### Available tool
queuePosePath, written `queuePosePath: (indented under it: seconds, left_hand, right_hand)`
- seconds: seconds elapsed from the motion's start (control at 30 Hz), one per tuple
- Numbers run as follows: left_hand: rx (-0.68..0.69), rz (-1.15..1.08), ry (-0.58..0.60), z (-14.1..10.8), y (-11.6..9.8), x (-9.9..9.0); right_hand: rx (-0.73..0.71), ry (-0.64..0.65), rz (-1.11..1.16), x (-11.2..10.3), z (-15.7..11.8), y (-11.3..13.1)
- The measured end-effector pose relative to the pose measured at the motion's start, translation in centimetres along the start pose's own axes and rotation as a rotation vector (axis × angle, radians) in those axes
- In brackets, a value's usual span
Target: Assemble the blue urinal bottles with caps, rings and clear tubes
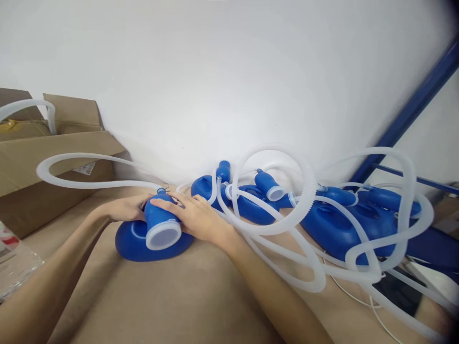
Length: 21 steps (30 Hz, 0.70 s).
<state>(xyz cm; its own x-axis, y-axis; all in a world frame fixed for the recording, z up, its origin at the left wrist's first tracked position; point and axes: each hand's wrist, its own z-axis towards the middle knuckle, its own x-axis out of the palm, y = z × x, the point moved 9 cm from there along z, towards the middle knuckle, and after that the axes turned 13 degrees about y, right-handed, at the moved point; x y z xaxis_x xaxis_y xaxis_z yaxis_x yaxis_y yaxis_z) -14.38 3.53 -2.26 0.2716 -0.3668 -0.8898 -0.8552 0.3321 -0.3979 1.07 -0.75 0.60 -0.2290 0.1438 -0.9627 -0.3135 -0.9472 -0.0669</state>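
Note:
A blue funnel-shaped piece (pixel 161 217) with a white rim lies on top of a blue bottle (pixel 143 248), its wide mouth facing me. From its narrow end a translucent hose (pixel 89 184) loops out to the left. My right hand (pixel 197 215) lies over the funnel piece from the right, fingers wrapped on its upper side. At the left, my left hand (pixel 131 208) is beside the funnel piece and over the bottle, its fingertips hidden behind the blue piece.
More blue bottles (pixel 333 227) with funnel pieces and coiled translucent hoses (pixel 308 191) crowd the right side. An open cardboard box (pixel 57 157) stands left, clear plastic (pixel 16 263) before it. A blue metal frame (pixel 412 110) rises at right, near a dark flat object (pixel 399 291).

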Motion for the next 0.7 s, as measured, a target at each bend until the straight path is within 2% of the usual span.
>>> queuePosePath:
  seconds: [0.1, 0.3, 0.43, 0.57, 0.63, 0.7]
  left_hand:
    - [-0.001, -0.081, 0.083, 0.1, 0.7, 0.6]
    - [-0.027, -0.125, 0.110, 0.5, 2.7, 1.5]
    - [0.004, -0.137, 0.119, 0.4, 2.4, 1.4]
    - [0.031, -0.122, 0.091, 0.3, 1.8, 0.9]
    - [0.029, -0.115, 0.080, 0.4, 1.9, 0.8]
    - [0.020, -0.111, 0.065, 0.6, 2.2, 0.8]
  right_hand:
    - [0.124, -0.018, -0.018, 0.0, 0.5, -0.4]
    - [0.245, 0.048, -0.040, -0.5, 0.2, -1.9]
    - [0.327, 0.138, 0.180, -0.7, -1.3, -4.7]
    - [0.308, 0.098, 0.417, -1.1, -2.1, -6.4]
    - [0.237, 0.152, 0.436, -0.9, -2.4, -6.4]
    - [0.138, 0.226, 0.358, -0.6, -2.8, -6.0]
